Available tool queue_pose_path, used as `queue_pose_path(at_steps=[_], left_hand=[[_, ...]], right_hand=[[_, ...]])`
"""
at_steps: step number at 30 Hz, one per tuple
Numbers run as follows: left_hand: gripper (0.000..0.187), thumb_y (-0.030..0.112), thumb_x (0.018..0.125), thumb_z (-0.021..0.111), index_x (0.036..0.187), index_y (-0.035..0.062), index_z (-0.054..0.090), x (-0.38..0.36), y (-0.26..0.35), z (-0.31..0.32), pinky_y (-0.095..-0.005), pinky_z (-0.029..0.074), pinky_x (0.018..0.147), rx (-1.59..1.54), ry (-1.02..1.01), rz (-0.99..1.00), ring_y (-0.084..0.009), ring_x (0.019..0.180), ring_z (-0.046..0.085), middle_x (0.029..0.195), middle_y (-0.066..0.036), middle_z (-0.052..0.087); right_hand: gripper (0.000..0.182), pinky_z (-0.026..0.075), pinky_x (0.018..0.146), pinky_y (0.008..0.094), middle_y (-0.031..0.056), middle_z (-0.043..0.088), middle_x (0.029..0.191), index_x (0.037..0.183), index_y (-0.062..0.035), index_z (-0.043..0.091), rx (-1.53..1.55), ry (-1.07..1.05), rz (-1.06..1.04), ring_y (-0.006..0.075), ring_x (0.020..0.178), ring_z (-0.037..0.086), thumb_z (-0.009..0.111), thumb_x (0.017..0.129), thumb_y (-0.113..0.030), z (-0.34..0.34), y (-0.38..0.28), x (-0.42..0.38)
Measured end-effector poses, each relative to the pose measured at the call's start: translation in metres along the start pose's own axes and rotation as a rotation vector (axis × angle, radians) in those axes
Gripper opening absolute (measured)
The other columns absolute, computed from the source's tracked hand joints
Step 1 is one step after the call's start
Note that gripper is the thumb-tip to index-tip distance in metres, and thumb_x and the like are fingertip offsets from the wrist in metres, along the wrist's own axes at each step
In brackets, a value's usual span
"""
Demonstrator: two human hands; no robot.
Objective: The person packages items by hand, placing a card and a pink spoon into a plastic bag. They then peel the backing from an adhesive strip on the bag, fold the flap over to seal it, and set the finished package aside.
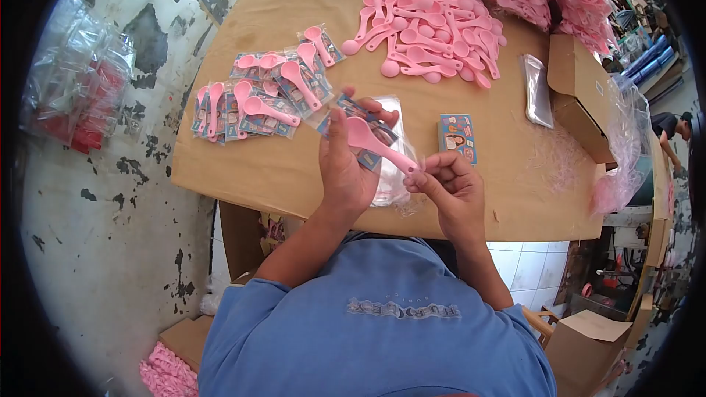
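My left hand [347,165] holds a pink measuring spoon [381,148] together with a blue printed card, in what looks like a clear plastic bag. The spoon's bowl lies by my left thumb, and its handle slants down to the right. At the handle's end, my right hand [457,190] pinches the edge of the clear bag between thumb and fingers. Beneath my hands lies a stack of clear plastic bags [390,190], partly hidden. A small stack of blue printed cards [457,138] sits right of it.
Several bagged spoons with cards [254,95] lie at the left of the brown-covered table [309,195]. A heap of loose pink spoons [434,33] is at the back. Clear sleeves [537,92] and a cardboard box [581,95] stand right. Another person [668,129] is far right.
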State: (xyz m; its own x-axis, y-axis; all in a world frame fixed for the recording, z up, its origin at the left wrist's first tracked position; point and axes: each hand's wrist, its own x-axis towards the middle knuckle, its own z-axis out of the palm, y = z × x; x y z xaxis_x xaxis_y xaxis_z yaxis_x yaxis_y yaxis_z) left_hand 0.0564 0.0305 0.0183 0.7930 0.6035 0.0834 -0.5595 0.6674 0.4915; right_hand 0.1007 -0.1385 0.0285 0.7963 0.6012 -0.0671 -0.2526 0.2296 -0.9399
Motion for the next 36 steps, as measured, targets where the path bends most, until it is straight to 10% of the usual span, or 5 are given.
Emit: queue_pose_path(at_steps=[16, 25, 29, 36], left_hand=[[0.038, 0.025, 0.111, 0.052, 0.144, 0.0061, 0.047, -0.020, -0.002, 0.002, -0.0375, 0.061, 0.095, -0.039, -0.076, -0.369, -0.0193, 0.107, 0.068, 0.115, -0.008, 0.065], [0.041, 0.022, 0.110, 0.055, 0.144, 0.0016, 0.045, -0.016, 0.013, -0.011, -0.0423, 0.055, 0.106, -0.114, 0.036, -0.457, -0.0269, 0.114, 0.067, 0.124, -0.016, 0.065], [0.044, 0.028, 0.112, 0.051, 0.146, 0.0019, 0.046, -0.011, 0.020, -0.021, -0.0449, 0.050, 0.113, -0.150, -0.008, -0.467, -0.0282, 0.128, 0.061, 0.132, -0.017, 0.062], [0.056, 0.038, 0.112, 0.045, 0.152, -0.0009, 0.040, -0.013, 0.023, 0.001, -0.0459, 0.044, 0.118, -0.166, -0.095, -0.616, -0.0309, 0.142, 0.051, 0.150, -0.023, 0.051]], right_hand=[[0.051, 0.045, 0.072, 0.0212, -0.0005, 0.060, 0.105, 0.122, -0.0071, 0.054, -0.251, 0.008, -0.211, 0.0050, 0.085, 0.054, 0.088, 0.086, -0.018, 0.001, 0.024, 0.010], [0.041, 0.047, 0.105, 0.0431, 0.0204, 0.060, 0.144, 0.112, -0.0209, 0.081, -1.106, -0.197, -0.981, 0.0360, 0.133, 0.054, 0.089, 0.072, -0.020, 0.003, -0.008, 0.005], [0.024, 0.038, 0.117, 0.0496, 0.0207, 0.057, 0.150, 0.106, -0.0168, 0.083, -0.564, -0.285, -0.759, 0.0420, 0.142, 0.047, 0.081, 0.082, -0.015, -0.013, -0.017, -0.002], [0.031, 0.036, 0.119, 0.0514, 0.0161, 0.048, 0.159, 0.109, -0.0251, 0.083, -1.235, -0.099, -0.813, 0.0405, 0.150, 0.039, 0.071, 0.088, -0.006, -0.004, -0.025, 0.021]])
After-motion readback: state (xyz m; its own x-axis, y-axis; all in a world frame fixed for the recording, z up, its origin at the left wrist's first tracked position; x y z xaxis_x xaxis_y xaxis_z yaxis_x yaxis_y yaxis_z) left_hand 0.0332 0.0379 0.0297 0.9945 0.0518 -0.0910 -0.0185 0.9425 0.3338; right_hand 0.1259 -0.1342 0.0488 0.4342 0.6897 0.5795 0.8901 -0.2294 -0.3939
